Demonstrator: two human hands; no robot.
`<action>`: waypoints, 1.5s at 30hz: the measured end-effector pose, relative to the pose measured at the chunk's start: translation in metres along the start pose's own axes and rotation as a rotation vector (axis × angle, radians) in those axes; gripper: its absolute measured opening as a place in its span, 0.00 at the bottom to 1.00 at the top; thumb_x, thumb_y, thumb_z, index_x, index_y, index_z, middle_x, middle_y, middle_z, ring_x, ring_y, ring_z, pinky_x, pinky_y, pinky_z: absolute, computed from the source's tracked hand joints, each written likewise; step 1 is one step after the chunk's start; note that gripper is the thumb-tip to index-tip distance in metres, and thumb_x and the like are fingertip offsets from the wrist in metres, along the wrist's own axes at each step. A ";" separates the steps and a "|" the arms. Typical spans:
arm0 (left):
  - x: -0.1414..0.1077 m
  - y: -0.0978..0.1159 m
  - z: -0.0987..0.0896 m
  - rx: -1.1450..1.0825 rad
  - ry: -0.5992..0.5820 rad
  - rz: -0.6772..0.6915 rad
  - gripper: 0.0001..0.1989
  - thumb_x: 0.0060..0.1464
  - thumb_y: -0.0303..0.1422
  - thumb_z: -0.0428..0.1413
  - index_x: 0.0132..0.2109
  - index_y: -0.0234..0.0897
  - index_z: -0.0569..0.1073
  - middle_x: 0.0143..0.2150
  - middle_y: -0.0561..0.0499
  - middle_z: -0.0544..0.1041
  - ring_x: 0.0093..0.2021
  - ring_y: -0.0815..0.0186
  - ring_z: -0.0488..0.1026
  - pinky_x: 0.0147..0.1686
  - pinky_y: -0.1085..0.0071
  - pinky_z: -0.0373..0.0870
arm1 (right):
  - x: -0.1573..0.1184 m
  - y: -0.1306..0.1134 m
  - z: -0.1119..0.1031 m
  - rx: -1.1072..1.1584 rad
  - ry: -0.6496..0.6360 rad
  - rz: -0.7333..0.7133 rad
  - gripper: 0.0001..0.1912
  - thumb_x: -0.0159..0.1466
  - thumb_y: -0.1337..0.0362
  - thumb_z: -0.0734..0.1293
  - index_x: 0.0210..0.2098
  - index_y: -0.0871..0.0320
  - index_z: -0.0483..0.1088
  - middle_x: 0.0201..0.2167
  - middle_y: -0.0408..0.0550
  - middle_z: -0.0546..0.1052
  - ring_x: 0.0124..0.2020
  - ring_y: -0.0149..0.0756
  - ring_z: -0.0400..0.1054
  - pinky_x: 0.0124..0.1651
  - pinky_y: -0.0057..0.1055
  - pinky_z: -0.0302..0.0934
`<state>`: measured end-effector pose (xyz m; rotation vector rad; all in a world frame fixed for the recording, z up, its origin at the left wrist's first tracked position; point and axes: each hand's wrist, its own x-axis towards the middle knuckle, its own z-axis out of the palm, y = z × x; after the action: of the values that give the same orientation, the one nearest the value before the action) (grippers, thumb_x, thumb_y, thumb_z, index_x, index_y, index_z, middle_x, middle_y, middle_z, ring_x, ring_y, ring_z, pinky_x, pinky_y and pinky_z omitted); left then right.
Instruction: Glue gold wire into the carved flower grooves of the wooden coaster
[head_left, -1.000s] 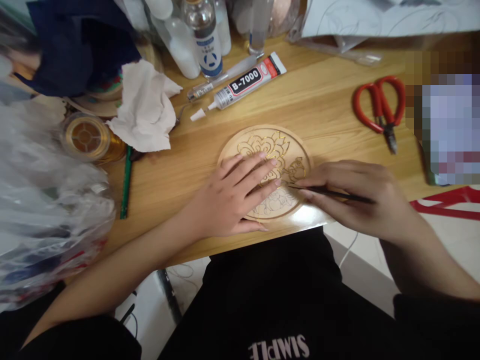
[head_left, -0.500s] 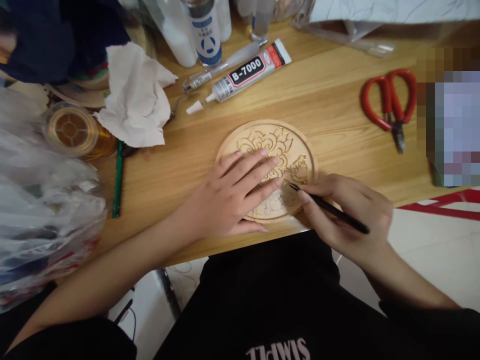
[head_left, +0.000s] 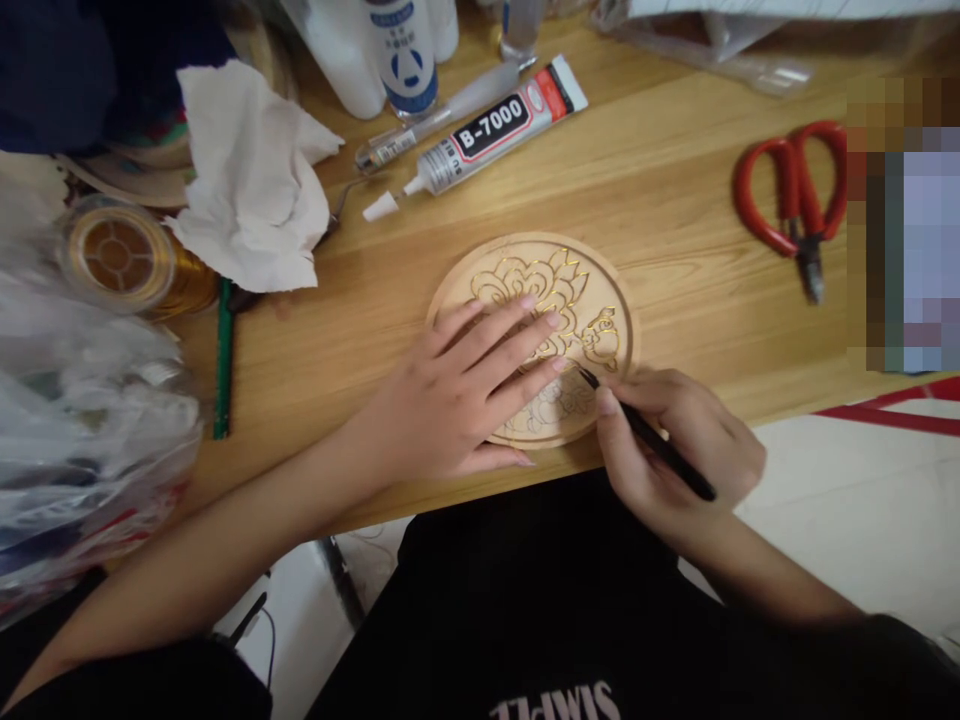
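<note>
Your right hand (head_left: 679, 455) pinched thin black tool (head_left: 646, 436), tip touching wooden disc (head_left: 592, 290) at its right-hand part. Your left hand (head_left: 457, 395) lay flat, fingers spread, pressing disc onto tabletop (head_left: 675, 240) near front edge. Disc looked light, stiff, likely to slide unless pinned; gold inlay lines probably delicate, so hold by bare rim. Glue tube (head_left: 495, 125) behind disc; red scissors (head_left: 795, 200) well apart, right.
</note>
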<state>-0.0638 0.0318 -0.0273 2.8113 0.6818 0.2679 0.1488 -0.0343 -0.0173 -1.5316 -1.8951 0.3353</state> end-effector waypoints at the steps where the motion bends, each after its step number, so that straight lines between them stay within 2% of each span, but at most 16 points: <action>1: 0.000 0.000 0.000 -0.002 -0.007 -0.003 0.37 0.58 0.56 0.52 0.64 0.33 0.63 0.70 0.38 0.59 0.70 0.46 0.55 0.64 0.48 0.56 | -0.001 -0.001 0.001 -0.004 0.017 -0.004 0.11 0.59 0.74 0.69 0.38 0.53 0.69 0.32 0.49 0.79 0.30 0.40 0.74 0.27 0.36 0.64; 4: 0.000 0.001 -0.001 -0.007 -0.011 -0.010 0.38 0.57 0.55 0.54 0.64 0.33 0.63 0.70 0.38 0.59 0.70 0.46 0.55 0.64 0.48 0.55 | -0.003 -0.005 0.006 -0.007 0.079 -0.001 0.11 0.58 0.75 0.70 0.38 0.55 0.69 0.31 0.49 0.79 0.29 0.40 0.75 0.27 0.36 0.66; 9: 0.000 0.000 -0.001 0.008 -0.005 -0.004 0.39 0.56 0.57 0.54 0.64 0.34 0.63 0.70 0.38 0.59 0.69 0.46 0.56 0.64 0.49 0.56 | -0.009 -0.012 0.015 -0.012 0.143 0.097 0.13 0.58 0.75 0.70 0.39 0.53 0.70 0.30 0.48 0.79 0.28 0.39 0.74 0.28 0.36 0.68; 13: 0.000 0.000 -0.001 0.017 -0.008 -0.001 0.38 0.56 0.56 0.54 0.64 0.34 0.63 0.70 0.38 0.59 0.69 0.46 0.56 0.64 0.49 0.56 | -0.010 -0.012 0.018 0.032 0.202 0.065 0.14 0.57 0.77 0.70 0.39 0.55 0.70 0.30 0.48 0.79 0.29 0.38 0.75 0.29 0.34 0.70; 19: 0.001 0.000 -0.001 -0.003 0.006 0.001 0.37 0.57 0.55 0.54 0.64 0.34 0.63 0.68 0.36 0.61 0.69 0.46 0.56 0.64 0.49 0.56 | -0.009 -0.009 0.011 0.093 0.122 0.064 0.14 0.58 0.75 0.70 0.42 0.55 0.71 0.37 0.51 0.81 0.34 0.40 0.77 0.33 0.34 0.72; 22: 0.001 -0.001 -0.001 0.002 0.011 0.008 0.37 0.58 0.55 0.52 0.64 0.33 0.63 0.68 0.35 0.61 0.69 0.45 0.57 0.64 0.49 0.56 | -0.007 -0.004 0.004 0.116 0.077 0.027 0.15 0.59 0.75 0.69 0.43 0.54 0.71 0.36 0.51 0.81 0.35 0.41 0.77 0.34 0.36 0.72; 29: 0.000 -0.001 -0.001 0.007 0.018 0.015 0.38 0.58 0.56 0.52 0.64 0.33 0.64 0.68 0.34 0.61 0.68 0.44 0.57 0.63 0.49 0.56 | 0.016 0.021 -0.016 0.186 -0.171 -0.096 0.09 0.61 0.70 0.70 0.41 0.56 0.72 0.34 0.49 0.79 0.33 0.36 0.75 0.33 0.32 0.70; 34: 0.000 -0.001 0.000 0.010 0.017 0.023 0.37 0.58 0.56 0.51 0.64 0.33 0.64 0.68 0.34 0.61 0.68 0.45 0.57 0.63 0.48 0.55 | 0.034 0.030 -0.025 0.205 -0.290 -0.216 0.05 0.62 0.67 0.69 0.39 0.55 0.72 0.36 0.49 0.80 0.37 0.39 0.75 0.39 0.37 0.71; 45: 0.000 -0.002 0.001 0.029 0.043 0.034 0.37 0.59 0.57 0.50 0.64 0.33 0.64 0.67 0.34 0.62 0.68 0.45 0.58 0.63 0.50 0.55 | 0.040 0.031 -0.027 0.237 -0.328 -0.260 0.07 0.63 0.69 0.69 0.41 0.53 0.73 0.36 0.47 0.81 0.37 0.38 0.76 0.39 0.37 0.70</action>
<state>-0.0649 0.0335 -0.0293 2.8548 0.6531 0.3282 0.1860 0.0064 -0.0022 -1.1101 -2.1853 0.6986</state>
